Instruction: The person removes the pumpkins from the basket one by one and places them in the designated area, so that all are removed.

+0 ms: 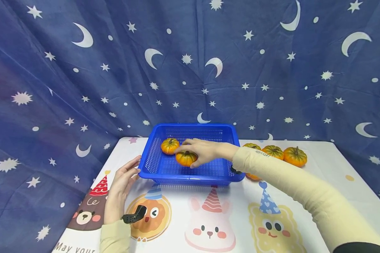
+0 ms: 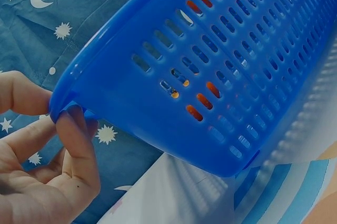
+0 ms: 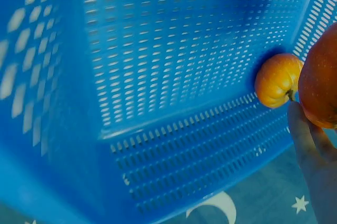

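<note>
A blue perforated plastic basket (image 1: pixel 193 177) stands on the table. At its left end my left hand (image 1: pixel 121 181) pinches the rim between thumb and fingers, as the left wrist view (image 2: pixel 68 155) shows closely. My right hand (image 1: pixel 206 151) reaches inside and grips a small orange-green pumpkin (image 1: pixel 185 160) from above. In the right wrist view that pumpkin (image 3: pixel 321 77) appears at the right edge, apart from the basket floor. Another small pumpkin (image 1: pixel 169 146) lies in the basket's back left area, beside the fingers of my right hand.
Several more small pumpkins (image 1: pixel 295 156) sit on the table right of the basket, partly hidden by my right sleeve (image 1: pixel 291 182). A white cloth with cartoon animals (image 1: pixel 210 232) covers the table. Behind it hangs a blue curtain (image 1: pixel 190 91) with moons and stars.
</note>
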Motion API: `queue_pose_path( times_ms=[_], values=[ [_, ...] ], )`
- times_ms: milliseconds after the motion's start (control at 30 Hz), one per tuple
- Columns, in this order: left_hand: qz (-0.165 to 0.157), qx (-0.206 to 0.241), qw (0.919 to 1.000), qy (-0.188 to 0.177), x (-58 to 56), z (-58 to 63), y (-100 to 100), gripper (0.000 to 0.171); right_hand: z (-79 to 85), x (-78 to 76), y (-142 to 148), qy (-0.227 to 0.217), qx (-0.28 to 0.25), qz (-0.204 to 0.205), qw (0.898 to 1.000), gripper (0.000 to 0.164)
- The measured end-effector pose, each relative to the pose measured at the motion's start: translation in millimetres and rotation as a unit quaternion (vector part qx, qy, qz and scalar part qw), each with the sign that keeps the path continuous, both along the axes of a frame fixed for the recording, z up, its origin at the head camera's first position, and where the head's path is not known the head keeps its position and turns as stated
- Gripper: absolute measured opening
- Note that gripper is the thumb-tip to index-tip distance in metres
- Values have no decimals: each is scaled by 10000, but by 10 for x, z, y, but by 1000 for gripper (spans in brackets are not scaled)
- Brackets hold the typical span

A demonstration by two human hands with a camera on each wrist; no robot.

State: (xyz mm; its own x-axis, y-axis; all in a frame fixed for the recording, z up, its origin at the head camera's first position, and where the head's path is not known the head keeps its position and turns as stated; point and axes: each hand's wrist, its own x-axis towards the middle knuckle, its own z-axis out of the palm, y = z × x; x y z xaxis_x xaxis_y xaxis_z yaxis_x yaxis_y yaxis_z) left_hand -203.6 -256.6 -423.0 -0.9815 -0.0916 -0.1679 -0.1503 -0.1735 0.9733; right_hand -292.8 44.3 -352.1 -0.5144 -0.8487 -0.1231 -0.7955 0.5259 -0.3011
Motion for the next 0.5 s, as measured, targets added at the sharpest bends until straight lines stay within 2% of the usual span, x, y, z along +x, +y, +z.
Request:
queue_pose_path(
  times_ms=[267, 500],
  values=[
    [-47, -43, 10000, -61, -10, 7, -1, 58, 136, 92, 217, 128, -10, -101, 9999, 67],
    [-97, 108, 9999, -12, 0, 28, 0, 58, 221, 179, 422, 266, -110, -169, 9994, 66]
  ],
)
